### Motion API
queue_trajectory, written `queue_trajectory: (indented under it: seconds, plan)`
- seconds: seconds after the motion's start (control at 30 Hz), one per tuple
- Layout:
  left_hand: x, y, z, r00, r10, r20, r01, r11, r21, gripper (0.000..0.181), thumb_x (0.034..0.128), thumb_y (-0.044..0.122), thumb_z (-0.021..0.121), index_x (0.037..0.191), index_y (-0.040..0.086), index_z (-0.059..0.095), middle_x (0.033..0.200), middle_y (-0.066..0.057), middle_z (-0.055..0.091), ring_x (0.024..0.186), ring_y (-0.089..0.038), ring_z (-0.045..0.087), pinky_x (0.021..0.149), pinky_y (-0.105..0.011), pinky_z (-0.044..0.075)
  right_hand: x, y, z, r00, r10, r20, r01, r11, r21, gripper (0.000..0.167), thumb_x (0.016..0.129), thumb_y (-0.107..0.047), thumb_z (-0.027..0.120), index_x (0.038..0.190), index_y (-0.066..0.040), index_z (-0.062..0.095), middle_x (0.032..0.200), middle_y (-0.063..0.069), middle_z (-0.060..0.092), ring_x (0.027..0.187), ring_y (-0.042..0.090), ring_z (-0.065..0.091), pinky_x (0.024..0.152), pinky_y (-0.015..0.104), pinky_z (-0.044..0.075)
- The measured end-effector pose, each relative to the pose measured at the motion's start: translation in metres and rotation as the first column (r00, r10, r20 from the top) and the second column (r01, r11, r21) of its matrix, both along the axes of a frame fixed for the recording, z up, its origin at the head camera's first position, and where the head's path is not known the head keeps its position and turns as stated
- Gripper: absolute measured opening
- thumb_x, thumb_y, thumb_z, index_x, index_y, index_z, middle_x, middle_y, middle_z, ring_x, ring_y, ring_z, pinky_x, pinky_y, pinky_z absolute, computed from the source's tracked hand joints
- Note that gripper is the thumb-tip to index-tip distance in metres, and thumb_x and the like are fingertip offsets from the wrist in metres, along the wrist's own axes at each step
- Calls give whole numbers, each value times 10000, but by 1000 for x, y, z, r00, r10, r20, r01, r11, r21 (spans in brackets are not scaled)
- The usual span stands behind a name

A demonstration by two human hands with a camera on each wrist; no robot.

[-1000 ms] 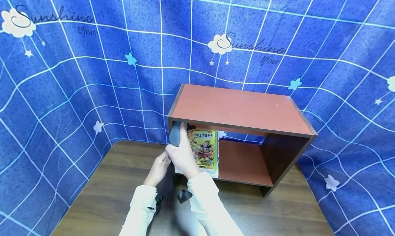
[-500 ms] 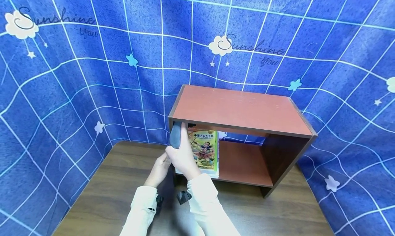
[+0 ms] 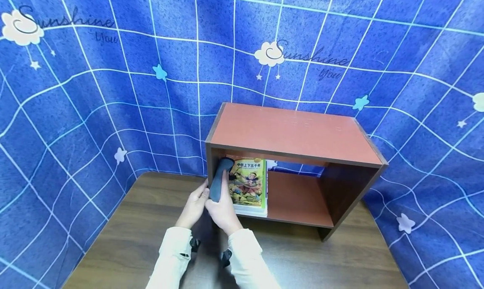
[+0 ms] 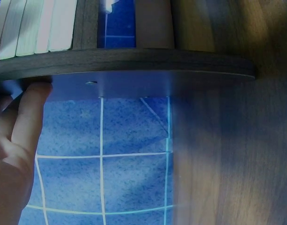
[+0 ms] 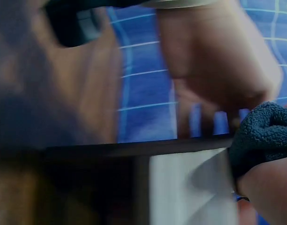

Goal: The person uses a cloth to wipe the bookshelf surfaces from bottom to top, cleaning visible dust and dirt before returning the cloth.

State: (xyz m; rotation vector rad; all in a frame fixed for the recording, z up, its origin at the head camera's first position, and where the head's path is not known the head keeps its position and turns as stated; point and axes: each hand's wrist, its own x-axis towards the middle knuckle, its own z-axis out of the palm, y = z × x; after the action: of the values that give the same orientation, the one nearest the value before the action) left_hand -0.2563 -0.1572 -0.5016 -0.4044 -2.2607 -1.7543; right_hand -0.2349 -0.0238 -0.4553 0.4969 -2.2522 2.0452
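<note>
A small brown-red bookshelf (image 3: pixel 295 131) stands on the table. My right hand (image 3: pixel 223 211) grips a folded dark blue-grey terry cloth (image 3: pixel 217 186) inside its left end, between the left side panel and the books (image 3: pixel 249 182). In the right wrist view the cloth (image 5: pixel 265 131) bunches above my thumb; that view is blurred. My left hand (image 3: pixel 193 207) rests against the outer face of the left panel. Its fingers (image 4: pixel 31 110) reach fairly straight to that panel (image 4: pixel 129 82) in the left wrist view, with some fingertips out of sight.
Several books (image 4: pixel 35 28) stand upright in the shelf's left part, the front one with a colourful cover. Right of them is the shelf's bare red floor (image 3: pixel 298 196). A wooden table (image 3: pixel 159 234) lies beneath, and a blue grid-patterned curtain (image 3: pixel 170 91) hangs behind.
My right hand has brought the cloth down from the shelf's upper left inner corner, along the inside of the left panel. The left hand stays almost in place; bookshelf and books have not moved.
</note>
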Motion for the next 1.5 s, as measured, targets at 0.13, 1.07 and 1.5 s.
queue_trajectory:
  seconds: [0.13, 1.07, 1.5]
  plan:
    - [-1, -1, -1, 1000, 5, -5, -5, 1000, -6, 437, 1076, 84, 436, 1474, -96, 417, 1495, -249, 439, 1396, -397, 381, 1126, -529, 269, -2, -2, -9, 1000, -13, 19, 12, 1000, 4, 1002, 895, -135, 645, 1635, -225, -23, 1687, 50, -31, 1515, 230, 96, 1181, 444, 172]
    - [-2, 1, 0, 999, -16, 43, 16, 1000, 2, 484, 1100, 157, 393, 1493, -122, 348, 1539, -259, 360, 1434, -399, 311, 1128, -530, 275, -28, 9, 84, 999, 20, -25, -22, 997, -79, 970, 841, -30, 555, 1637, -274, 57, 1677, 49, 96, 1494, 187, 167, 1135, 413, 257]
    - [3, 2, -3, 999, -28, 29, 27, 999, 36, 448, 1100, 95, 357, 1502, -102, 354, 1508, -284, 396, 1266, -453, 496, 921, -587, 492, -44, 12, 38, 992, 37, 124, -32, 999, -43, 1021, 843, 25, 557, 1631, -330, 15, 1679, 87, 60, 1483, 278, 208, 1055, 424, 325]
